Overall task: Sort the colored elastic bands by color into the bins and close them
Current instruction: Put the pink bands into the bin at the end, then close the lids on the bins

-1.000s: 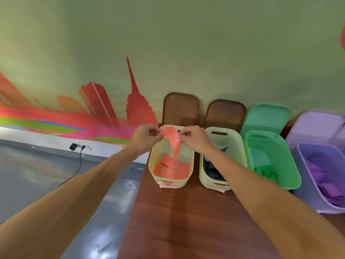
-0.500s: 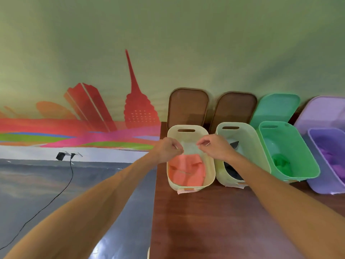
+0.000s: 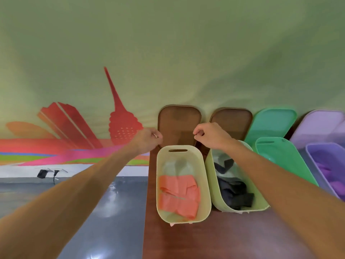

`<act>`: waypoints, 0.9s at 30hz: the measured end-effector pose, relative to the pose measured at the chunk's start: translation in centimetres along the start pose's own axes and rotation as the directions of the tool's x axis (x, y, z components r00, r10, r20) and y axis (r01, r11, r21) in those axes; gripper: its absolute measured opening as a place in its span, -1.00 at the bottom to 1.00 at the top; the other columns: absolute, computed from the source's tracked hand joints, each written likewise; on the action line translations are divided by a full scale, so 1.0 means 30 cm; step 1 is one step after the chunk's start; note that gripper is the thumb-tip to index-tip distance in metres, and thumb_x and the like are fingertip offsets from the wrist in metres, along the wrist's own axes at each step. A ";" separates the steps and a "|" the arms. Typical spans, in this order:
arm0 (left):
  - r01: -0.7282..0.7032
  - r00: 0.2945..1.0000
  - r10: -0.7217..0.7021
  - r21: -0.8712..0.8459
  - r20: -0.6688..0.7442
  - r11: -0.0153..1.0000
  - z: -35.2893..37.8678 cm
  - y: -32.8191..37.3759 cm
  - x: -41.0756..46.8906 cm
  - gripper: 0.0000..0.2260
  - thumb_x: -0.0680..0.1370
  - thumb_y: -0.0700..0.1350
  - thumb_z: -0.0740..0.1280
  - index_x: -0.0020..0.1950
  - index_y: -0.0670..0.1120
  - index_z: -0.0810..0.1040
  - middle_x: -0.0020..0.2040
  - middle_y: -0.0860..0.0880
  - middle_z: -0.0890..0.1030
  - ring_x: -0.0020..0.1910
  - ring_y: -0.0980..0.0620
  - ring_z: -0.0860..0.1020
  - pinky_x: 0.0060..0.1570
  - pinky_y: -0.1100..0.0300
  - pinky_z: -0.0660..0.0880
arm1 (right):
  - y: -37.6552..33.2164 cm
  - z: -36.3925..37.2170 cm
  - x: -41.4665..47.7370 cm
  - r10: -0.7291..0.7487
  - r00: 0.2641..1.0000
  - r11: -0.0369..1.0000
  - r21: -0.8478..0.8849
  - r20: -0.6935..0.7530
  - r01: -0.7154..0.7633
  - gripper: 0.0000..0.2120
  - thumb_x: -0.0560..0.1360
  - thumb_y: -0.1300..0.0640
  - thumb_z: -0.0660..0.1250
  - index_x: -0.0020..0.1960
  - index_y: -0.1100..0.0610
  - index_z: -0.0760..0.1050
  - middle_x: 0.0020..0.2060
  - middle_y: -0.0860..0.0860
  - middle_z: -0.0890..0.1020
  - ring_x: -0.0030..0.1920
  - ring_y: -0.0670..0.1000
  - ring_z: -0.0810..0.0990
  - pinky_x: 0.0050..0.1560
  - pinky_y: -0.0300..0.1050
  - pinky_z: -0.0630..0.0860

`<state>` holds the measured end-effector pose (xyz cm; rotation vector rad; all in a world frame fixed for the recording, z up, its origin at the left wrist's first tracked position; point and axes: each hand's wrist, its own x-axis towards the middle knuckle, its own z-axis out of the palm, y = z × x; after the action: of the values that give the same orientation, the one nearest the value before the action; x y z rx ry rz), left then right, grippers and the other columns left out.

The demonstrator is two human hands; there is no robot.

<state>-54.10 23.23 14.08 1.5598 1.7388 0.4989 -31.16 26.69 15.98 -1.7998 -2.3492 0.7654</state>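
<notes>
Brown lid (image 3: 179,122) behind cream bin (image 3: 178,157); plug (image 3: 42,173) leftward.

Four bins stand in a row on the tabletop (image 3: 205,240): the leftmost bin (image 3: 204,184) at its left edge, the second bin (image 3: 215,195) just beside it, then the third bin (image 3: 283,161) and the fourth bin (image 3: 313,159). A lid leans on the wall behind each. Folded bands (image 3: 177,195) lie in the leftmost bin's near half. The left hand (image 3: 147,139) and right hand (image 3: 211,135) hang above its far end.
</notes>
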 end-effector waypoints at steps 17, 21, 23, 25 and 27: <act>0.109 0.980 -0.124 -0.102 -0.155 0.989 -0.007 0.057 0.287 -0.75 0.56 0.11 0.25 0.06 -0.06 0.50 -0.07 -0.06 0.61 -0.16 -0.07 0.60 -0.01 0.07 0.50 | 0.113 -0.013 0.266 0.089 0.987 0.994 -0.053 -0.132 -0.097 -0.58 0.63 -0.16 -0.03 0.02 0.12 0.45 -0.07 0.14 0.59 0.03 0.20 0.57 0.01 0.07 0.48; 0.196 0.961 -0.243 -0.295 -0.131 0.935 0.043 0.053 0.214 -0.66 0.60 0.09 0.20 -0.01 -0.17 0.56 -0.10 -0.12 0.60 -0.23 -0.05 0.53 -0.15 0.15 0.49 | 0.100 0.014 0.220 0.158 0.985 0.986 0.064 -0.075 -0.153 -0.56 0.62 -0.19 -0.10 -0.13 0.07 0.38 -0.20 0.08 0.54 -0.06 0.18 0.58 0.00 0.04 0.48; 0.214 0.952 -0.277 -0.359 -0.133 0.908 0.056 0.061 0.169 -0.69 0.60 0.08 0.19 -0.01 -0.16 0.52 -0.12 -0.11 0.57 -0.27 -0.02 0.51 -0.25 0.25 0.46 | 0.087 0.020 0.188 0.167 0.985 0.980 0.112 -0.040 -0.161 -0.51 0.60 -0.24 -0.14 -0.09 0.03 0.43 -0.18 0.09 0.61 -0.09 0.18 0.62 0.02 0.14 0.56; 0.216 0.953 -0.281 -0.399 -0.111 0.891 0.055 0.071 0.130 -0.70 0.60 0.08 0.20 -0.01 -0.15 0.52 -0.11 -0.08 0.58 -0.19 -0.02 0.54 -0.17 0.24 0.49 | 0.078 0.013 0.152 0.187 0.981 0.974 0.142 -0.058 -0.178 -0.46 0.57 -0.28 -0.16 0.03 0.01 0.48 -0.16 0.09 0.63 -0.12 0.16 0.64 -0.01 0.17 0.59; 0.202 0.957 -0.273 -0.441 -0.102 0.874 0.046 0.083 0.083 -0.70 0.58 0.09 0.23 -0.03 -0.14 0.55 -0.12 -0.04 0.59 -0.11 -0.04 0.57 -0.10 0.23 0.50 | 0.066 -0.003 0.106 0.221 0.969 0.963 0.181 -0.111 -0.198 -0.44 0.56 -0.29 -0.17 0.12 -0.02 0.49 -0.22 0.07 0.65 -0.26 0.11 0.66 -0.06 0.15 0.61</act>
<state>-51.38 25.86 14.30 1.0026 1.7631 0.8357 -30.34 30.01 14.45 -1.9799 -1.9716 0.8153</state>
